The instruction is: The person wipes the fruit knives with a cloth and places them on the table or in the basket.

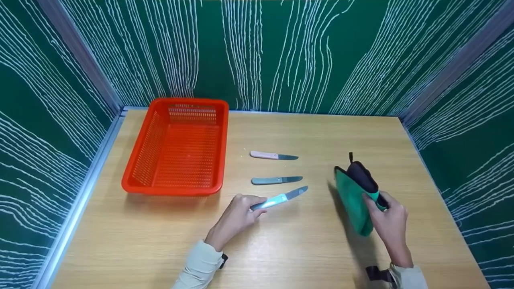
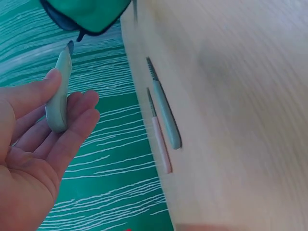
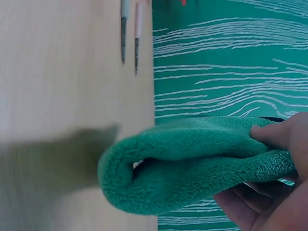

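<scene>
Pale green and glossy, the handle of a small knife [image 1: 280,198] ends in a short grey blade that points to two o'clock in the head view; it is held over a wood-grain table [image 1: 305,249], toward six o'clock from the middle of the scene. The person's left hand [image 1: 237,216] pinches the butt of the handle, the thumb pressing it against loosely curved fingers. At three o'clock from that knife, the right hand [image 1: 388,218] grips a plush green cloth [image 1: 353,200] edged in black, thumb on one face and fingers on the other, with a dark padded part and a small dark tab toward twelve o'clock. From the left wrist, the palm and fingertips come into sight, and the blade is so foreshortened that just a dark tip shows. From the right wrist, the cloth's fluffy pile appears, folded into a rounded loop with a hollow at its nine o'clock end. Two more knives lie at twelve o'clock from the held one, blades toward three o'clock: another green-handled knife [image 1: 267,180], nearer, and a pink-handled knife [image 1: 264,155] beyond it. Only the head view shows the whole of an orange-red plastic basket [image 1: 186,156], at ten o'clock from the held knife, with slotted sides and a perforated floor visible from end to end.
</scene>
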`<state>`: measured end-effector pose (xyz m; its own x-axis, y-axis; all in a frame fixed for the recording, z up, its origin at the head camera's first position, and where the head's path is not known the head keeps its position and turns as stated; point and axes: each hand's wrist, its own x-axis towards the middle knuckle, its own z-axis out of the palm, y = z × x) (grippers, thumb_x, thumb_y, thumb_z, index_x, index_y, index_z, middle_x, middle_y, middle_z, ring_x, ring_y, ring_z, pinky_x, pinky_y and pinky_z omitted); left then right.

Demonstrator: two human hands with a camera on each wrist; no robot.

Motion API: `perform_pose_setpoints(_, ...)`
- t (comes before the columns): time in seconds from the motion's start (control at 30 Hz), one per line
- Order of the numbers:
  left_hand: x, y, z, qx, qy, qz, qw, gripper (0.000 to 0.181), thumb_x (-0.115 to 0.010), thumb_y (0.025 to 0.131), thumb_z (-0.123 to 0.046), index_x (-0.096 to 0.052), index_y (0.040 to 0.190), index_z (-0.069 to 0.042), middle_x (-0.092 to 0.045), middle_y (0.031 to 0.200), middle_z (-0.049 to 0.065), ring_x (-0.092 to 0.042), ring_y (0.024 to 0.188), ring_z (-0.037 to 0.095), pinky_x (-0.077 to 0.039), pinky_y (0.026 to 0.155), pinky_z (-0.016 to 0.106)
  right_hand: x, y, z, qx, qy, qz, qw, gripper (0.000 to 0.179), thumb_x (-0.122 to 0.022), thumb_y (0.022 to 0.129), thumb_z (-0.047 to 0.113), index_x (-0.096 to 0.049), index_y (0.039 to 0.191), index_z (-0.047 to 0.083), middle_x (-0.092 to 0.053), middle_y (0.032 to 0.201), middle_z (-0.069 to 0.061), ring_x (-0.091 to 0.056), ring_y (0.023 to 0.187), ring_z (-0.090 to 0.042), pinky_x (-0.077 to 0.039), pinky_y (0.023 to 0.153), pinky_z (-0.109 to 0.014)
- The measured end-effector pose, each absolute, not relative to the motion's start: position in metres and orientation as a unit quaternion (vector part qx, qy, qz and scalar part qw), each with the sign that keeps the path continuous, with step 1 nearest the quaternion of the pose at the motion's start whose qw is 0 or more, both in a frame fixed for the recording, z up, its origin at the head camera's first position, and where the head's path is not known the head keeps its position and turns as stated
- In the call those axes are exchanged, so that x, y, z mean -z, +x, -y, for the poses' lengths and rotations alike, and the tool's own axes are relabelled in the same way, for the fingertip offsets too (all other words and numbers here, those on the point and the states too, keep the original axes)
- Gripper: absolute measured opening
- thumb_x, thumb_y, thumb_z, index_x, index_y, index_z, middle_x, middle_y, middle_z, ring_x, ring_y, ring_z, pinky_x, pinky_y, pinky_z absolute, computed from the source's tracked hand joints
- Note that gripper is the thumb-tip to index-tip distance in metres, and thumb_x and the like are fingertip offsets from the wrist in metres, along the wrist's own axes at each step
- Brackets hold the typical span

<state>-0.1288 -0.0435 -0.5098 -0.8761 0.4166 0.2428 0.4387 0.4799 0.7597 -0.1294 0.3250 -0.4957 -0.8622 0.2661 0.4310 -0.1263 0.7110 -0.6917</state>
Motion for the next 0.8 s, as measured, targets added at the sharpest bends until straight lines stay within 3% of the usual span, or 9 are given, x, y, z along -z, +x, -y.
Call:
perform_pose_setpoints(0.2,0.499,-0.123,0.042,0.441,-0.266,0.857,0.023,0.03,-0.071,0.085,-0.011,-0.068,0.113,-0.002,-0.068,0.109,0.008,-0.064,0.092,0.008,-0.052,0.078,0.019,0.482,-0.124,-0.315,-0.386,-0.035,0.88,0.273,0.012,-0.074,0.081,0.009,-0.069,0.085,-0.002,-0.066,0.077,-0.01,-0.051,0.063,-0.003,-0.039,0.061,-0.01)
perform_pose_setpoints(0.47,0.479,-0.114,0.042,0.443,-0.283,0.849,0.041,0.029,-0.069,0.086,-0.013,-0.068,0.114,-0.004,-0.068,0.109,0.006,-0.064,0.095,0.009,-0.052,0.081,0.019,0.46,-0.111,-0.303,-0.415,-0.054,0.867,0.271,0.018,-0.072,0.084,0.013,-0.07,0.095,-0.002,-0.069,0.089,-0.011,-0.056,0.072,0.0,-0.043,0.07,-0.008)
perform_pose_setpoints(0.63,0.467,-0.106,0.042,0.446,-0.306,0.839,0.058,0.029,-0.069,0.087,-0.012,-0.068,0.114,-0.002,-0.068,0.11,0.006,-0.064,0.1,0.011,-0.05,0.084,0.02,0.446,-0.104,-0.295,-0.432,-0.055,0.855,0.281,0.017,-0.072,0.084,0.011,-0.071,0.097,0.0,-0.068,0.089,0.003,-0.058,0.074,-0.001,-0.046,0.073,-0.008)
perform_pose_setpoints(0.8,0.458,-0.099,0.042,0.452,-0.326,0.827,0.078,0.028,-0.07,0.086,-0.011,-0.069,0.112,-0.001,-0.069,0.107,0.007,-0.065,0.098,0.011,-0.051,0.082,0.019,0.434,-0.099,-0.288,-0.442,-0.022,0.843,0.307,0.013,-0.073,0.081,0.005,-0.071,0.093,-0.001,-0.065,0.08,0.01,-0.059,0.066,-0.002,-0.046,0.063,-0.01)
